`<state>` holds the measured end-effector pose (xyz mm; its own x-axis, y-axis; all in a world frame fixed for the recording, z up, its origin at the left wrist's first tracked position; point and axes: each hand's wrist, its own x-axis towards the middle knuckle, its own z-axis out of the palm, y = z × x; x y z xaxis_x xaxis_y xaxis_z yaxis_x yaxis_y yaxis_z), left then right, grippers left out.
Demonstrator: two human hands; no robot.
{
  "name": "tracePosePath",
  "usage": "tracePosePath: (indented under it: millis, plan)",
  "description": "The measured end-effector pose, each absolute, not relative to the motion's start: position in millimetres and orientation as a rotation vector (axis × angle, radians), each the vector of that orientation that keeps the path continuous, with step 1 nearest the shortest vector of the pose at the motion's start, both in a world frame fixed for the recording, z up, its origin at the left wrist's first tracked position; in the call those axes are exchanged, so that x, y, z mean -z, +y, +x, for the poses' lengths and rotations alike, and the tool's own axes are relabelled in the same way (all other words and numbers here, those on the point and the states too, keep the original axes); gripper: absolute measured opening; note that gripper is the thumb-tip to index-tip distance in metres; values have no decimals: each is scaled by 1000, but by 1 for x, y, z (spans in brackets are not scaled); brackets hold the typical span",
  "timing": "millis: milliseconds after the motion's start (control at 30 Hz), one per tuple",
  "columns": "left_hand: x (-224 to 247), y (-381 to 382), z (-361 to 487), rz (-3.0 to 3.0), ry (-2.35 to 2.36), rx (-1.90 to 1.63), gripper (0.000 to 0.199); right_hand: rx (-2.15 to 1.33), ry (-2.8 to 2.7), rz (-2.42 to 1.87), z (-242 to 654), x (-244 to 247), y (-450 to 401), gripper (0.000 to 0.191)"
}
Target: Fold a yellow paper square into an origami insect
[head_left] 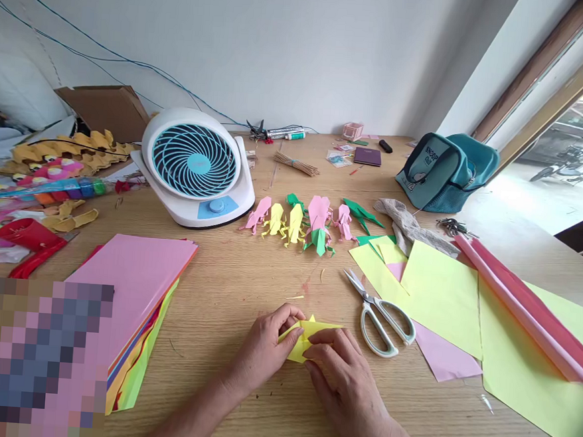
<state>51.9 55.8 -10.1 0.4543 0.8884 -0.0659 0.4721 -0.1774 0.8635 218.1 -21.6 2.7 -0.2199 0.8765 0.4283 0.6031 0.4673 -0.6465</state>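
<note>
A small folded piece of yellow paper (298, 353) lies between my hands near the front of the table. My left hand (269, 340) grips its left side, thumb on top and fingers curled behind. On the right side, my right hand (338, 368) has its fingertips pressed on the paper, partly covering it. Scissors (379, 314) with white handles rest just beyond my right hand, blades pointing away to the left. Behind the paper stand several folded paper figures in pink (318, 212), yellow (295, 224) and green (320, 240).
To the left is a stack of coloured paper (132, 280). A white fan (195, 165) stands behind it. On the right lie yellow sheets (440, 295), a rolled red and pink sheet (529, 308), a grey cloth (411, 227), keys (453, 226) and a teal bag (444, 172).
</note>
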Motion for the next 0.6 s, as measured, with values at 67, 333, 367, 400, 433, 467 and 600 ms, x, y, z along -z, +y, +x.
tracePosePath:
  millis: [67,333,367,400,433,467,600]
  plan:
    - [10,56,52,1815,1157,-588,13,-425,-1920,-1221,218,-4,-21,18]
    - [12,59,51,1750,1142,-636,16,-376,-1863,-1230,219,-3,-20,20]
    - [13,59,51,1739,1143,-646,16,-366,-1858,-1233,220,-3,-20,20]
    - [14,59,51,1730,1146,-655,17,-354,-1850,-1238,220,-3,-20,20]
    - [15,60,50,1720,1145,-661,18,-340,-1842,-1241,220,-3,-19,20]
    - [16,60,50,1710,1143,-666,18,-325,-1835,-1246,221,-3,-19,20]
    - [17,61,50,1666,1121,-693,19,-290,-1811,-1298,223,-1,-20,22]
